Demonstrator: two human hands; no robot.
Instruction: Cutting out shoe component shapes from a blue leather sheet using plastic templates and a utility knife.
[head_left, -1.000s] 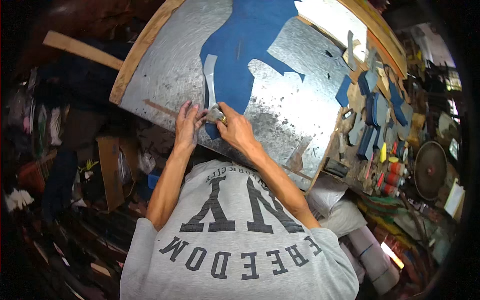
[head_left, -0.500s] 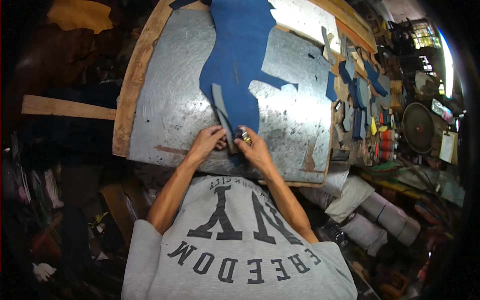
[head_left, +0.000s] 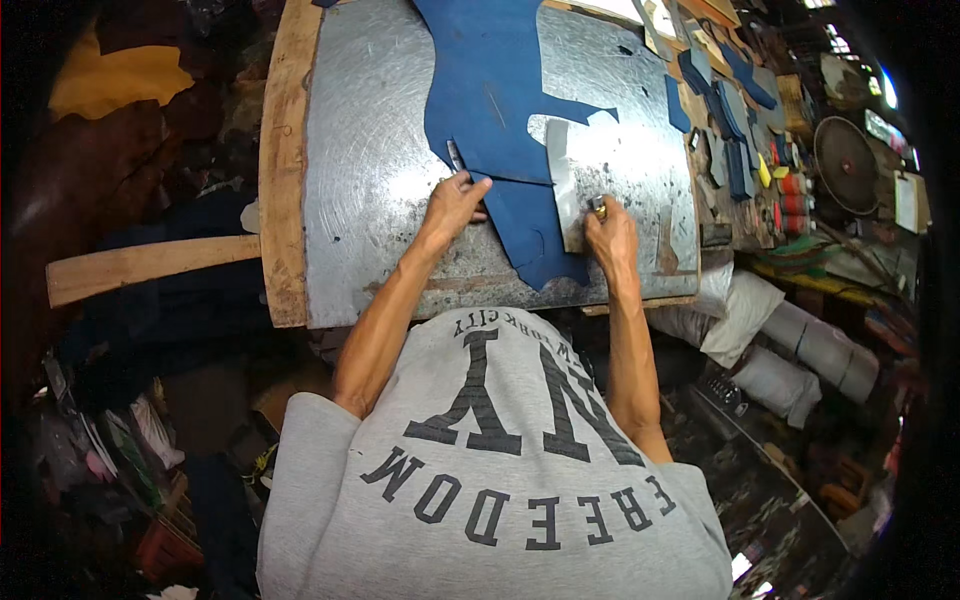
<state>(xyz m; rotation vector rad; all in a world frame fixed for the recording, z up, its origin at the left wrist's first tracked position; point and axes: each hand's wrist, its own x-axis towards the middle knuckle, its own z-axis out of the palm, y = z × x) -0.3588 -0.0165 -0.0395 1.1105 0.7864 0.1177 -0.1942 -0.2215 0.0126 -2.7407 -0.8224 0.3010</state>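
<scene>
A blue sheet of leather-like material [head_left: 495, 95] stretches across the metal-topped table toward me, with a dark line crossing its lower part. My left hand [head_left: 455, 212] is closed at its left edge, pinching a narrow blue strip [head_left: 454, 154] that sticks up past the fingers. My right hand [head_left: 613, 240] is curled around a small tool with a brass-coloured end [head_left: 599, 207]; its blade, if any, is hidden. Beside that hand lies a long grey template [head_left: 564, 180], along the sheet's right edge; whether the fingers touch it I cannot tell.
The metal surface [head_left: 370, 130] has a wooden border [head_left: 283, 180] on the left. Blue and grey cut pieces [head_left: 735, 150] lie along the right side, near red bottles [head_left: 795, 205] and a round fan-like disc [head_left: 846, 165]. A wooden plank [head_left: 150, 268] juts out at left.
The grey template has gone from the sheet's left edge to its right. My right hand has moved right with the tool, and my left hand has moved up to the blue strip.
</scene>
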